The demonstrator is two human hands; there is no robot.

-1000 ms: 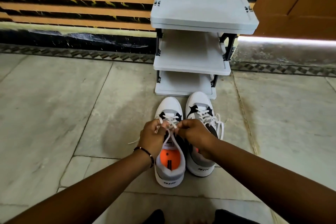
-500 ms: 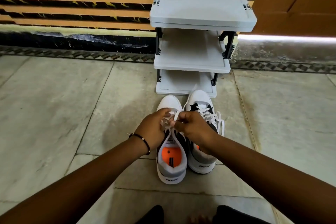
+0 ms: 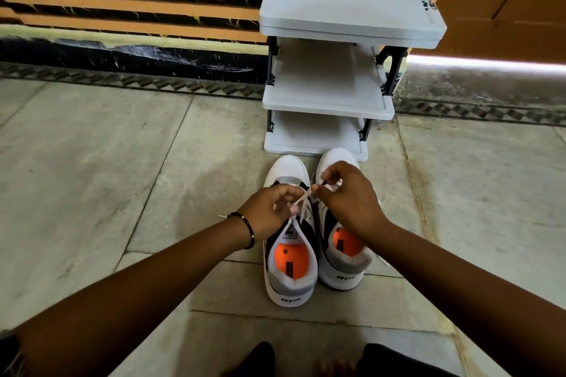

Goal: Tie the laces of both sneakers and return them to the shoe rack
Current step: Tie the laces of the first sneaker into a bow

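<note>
**A:** I'm looking down at the pair now. The left sneaker (image 3: pixel 289 257) and the right sneaker (image 3: pixel 344 242) are sitting side by side on the floor (image 3: pixel 92 177) at lower centre of the frame, toes pointing at the shoe rack (image 3: pixel 330 95), heels towards me.

**B:** What are the hands doing?

**A:** The left hand (image 3: pixel 269 208) is pinching a strand of the white lace (image 3: pixel 301 203) over the left sneaker's tongue, fingers curled round it. The right hand (image 3: pixel 349 196) is pinching the other end, just right of it, partly covering the right sneaker's front. So both grips are closed on lace, neither is released.

**B:** Why so close together?

**A:** I'm reading it as the crossing stage of a knot: the strands are meeting between the two hands, and keeping them tight and near is giving tension without tugging the shoe along the floor. I can't make out whether a loop is formed.

**B:** And the right sneaker's laces?

**A:** I can't tell; the hand is hiding them.

**B:** The rack?

**A:** It's standing against the wall at upper centre, three grey shelves, the lowest one just beyond the toes. I'd say the shoes are parked there so the return is a short lift. Neither is back on it yet.
</note>
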